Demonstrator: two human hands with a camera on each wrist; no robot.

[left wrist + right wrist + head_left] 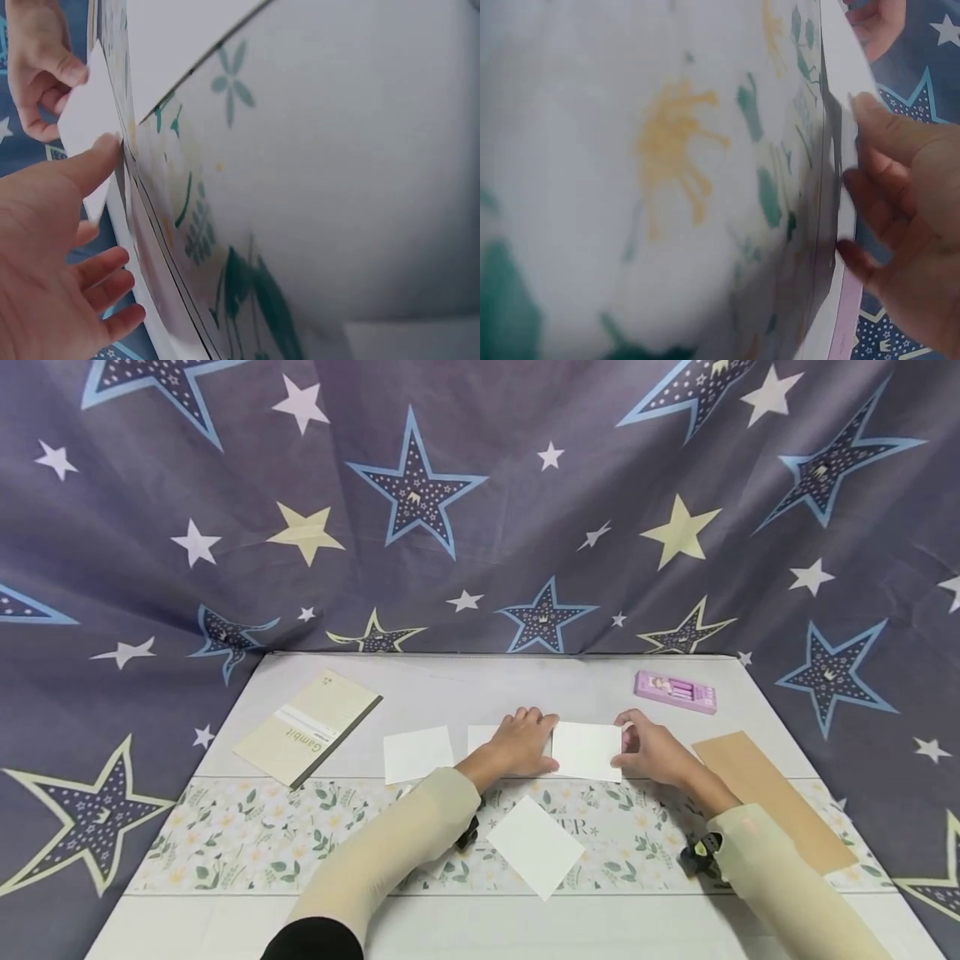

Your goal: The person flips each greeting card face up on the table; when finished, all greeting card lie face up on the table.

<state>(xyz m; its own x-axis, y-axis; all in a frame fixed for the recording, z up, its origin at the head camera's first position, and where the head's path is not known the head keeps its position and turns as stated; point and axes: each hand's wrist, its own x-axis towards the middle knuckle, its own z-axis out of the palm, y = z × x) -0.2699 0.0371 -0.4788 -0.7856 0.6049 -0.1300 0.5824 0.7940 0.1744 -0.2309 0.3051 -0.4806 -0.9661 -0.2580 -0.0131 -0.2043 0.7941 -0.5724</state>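
Note:
A blank white paper card point(587, 750) is held between the two hands, just over the table. My left hand point(522, 743) pinches its left edge, the thumb point(101, 161) on the near face and the other fingers spread beyond. At the opposite edge, my right hand point(651, 748) grips the card between thumb and fingers. Another white card point(481, 737) is partly hidden behind the left hand. Farther left lies a third white card point(417, 755), flat on the table. Nearer the body, a white square point(536, 845) lies turned cornerwise on the floral band.
A cream pad marked Gambit point(307, 727) lies at the back left. The pink-purple box point(675, 692) is at the back right. Beside the right forearm lies a brown paper sheet point(772, 802). Behind the table hangs a star-patterned curtain point(480, 510).

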